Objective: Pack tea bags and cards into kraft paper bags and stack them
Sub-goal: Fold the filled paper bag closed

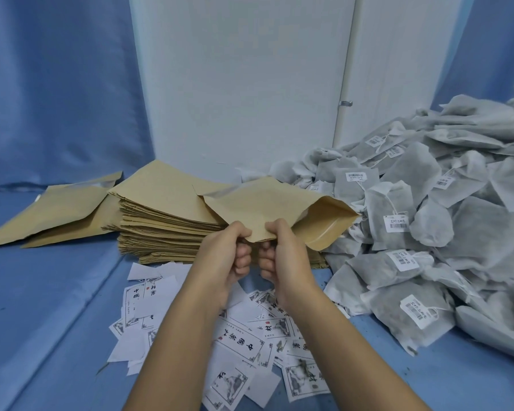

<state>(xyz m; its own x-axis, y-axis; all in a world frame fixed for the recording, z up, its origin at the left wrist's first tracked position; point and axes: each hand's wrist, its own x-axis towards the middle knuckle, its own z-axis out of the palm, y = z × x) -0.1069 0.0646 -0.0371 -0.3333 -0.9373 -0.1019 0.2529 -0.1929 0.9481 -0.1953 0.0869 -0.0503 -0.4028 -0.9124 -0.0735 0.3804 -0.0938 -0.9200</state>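
While pinching the tan kraft paper bag (279, 203) at twelve o'clock with left hand (230, 253) and right hand (282, 256), peeling its layers apart evenly, aiming the mouth toward three o'clock's grey tea bags (428, 221).

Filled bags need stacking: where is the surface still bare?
Bare blue cloth at near left, bordered by the kraft bag stack, loose kraft bags and cards. A smaller strip at near right, between cards and tea bag pile. Centre and right are crowded.

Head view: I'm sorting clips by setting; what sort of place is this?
Probably a hand-packing station: stacked tan kraft paper bags, a heap of grey labelled tea bags, scattered white printed cards.
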